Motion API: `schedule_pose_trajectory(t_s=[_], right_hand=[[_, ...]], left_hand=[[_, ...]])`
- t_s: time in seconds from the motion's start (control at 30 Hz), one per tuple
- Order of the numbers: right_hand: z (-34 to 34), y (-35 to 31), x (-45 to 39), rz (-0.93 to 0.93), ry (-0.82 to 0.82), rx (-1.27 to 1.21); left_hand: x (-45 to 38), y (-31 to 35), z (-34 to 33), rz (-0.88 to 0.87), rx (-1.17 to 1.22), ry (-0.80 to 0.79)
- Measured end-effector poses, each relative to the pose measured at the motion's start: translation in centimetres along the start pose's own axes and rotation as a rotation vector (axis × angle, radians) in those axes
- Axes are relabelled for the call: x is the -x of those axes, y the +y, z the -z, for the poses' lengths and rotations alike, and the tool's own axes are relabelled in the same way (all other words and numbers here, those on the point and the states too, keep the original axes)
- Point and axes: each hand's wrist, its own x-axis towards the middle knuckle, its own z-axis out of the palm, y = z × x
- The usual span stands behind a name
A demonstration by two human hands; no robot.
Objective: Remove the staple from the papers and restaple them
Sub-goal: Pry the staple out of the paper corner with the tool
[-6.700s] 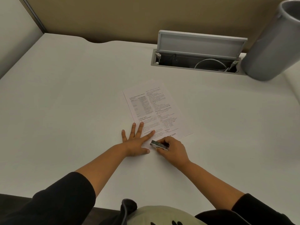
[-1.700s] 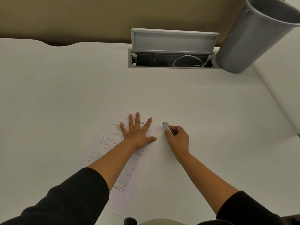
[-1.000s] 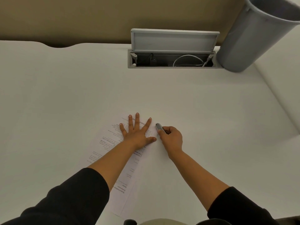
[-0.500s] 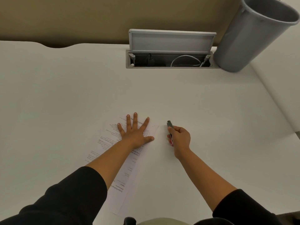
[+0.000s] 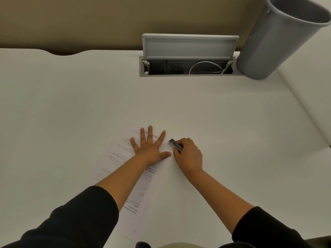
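Observation:
The printed papers (image 5: 121, 158) lie slanted on the white desk (image 5: 71, 104), text upside down to me. My left hand (image 5: 150, 149) presses flat on their far end with fingers spread. My right hand (image 5: 188, 154) grips a small silver metal tool (image 5: 175, 145), its tip pointing at the papers' far right corner, close to my left index finger. I cannot make out the staple itself.
A grey waste bin (image 5: 279, 38) stands at the back right of the desk. An open cable hatch (image 5: 188, 56) with a white cable sits at the back centre. A tan partition runs behind the desk.
The papers were turned round since the oldest frame. In the last half second my right hand moved left and brought the silver tool down toward the papers' corner. My left hand stayed pressed flat.

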Motion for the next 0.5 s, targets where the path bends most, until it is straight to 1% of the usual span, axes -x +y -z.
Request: schedule_pose_trajectory(t_s=[0.2, 0.37, 0.5], right_hand=[[-0.4, -0.5, -0.2, 0.001, 0.010, -0.014], [-0.5, -0.7, -0.2, 0.060, -0.008, -0.053], [0.0, 0.4, 0.6, -0.023, 0.070, -0.122]], left_hand=[[0.0, -0.1, -0.1, 0.001, -0.018, 0.003], [0.0, 0.0, -0.1, -0.006, 0.001, -0.001], [-0.2, -0.2, -0.1, -0.004, 0.005, -0.001]])
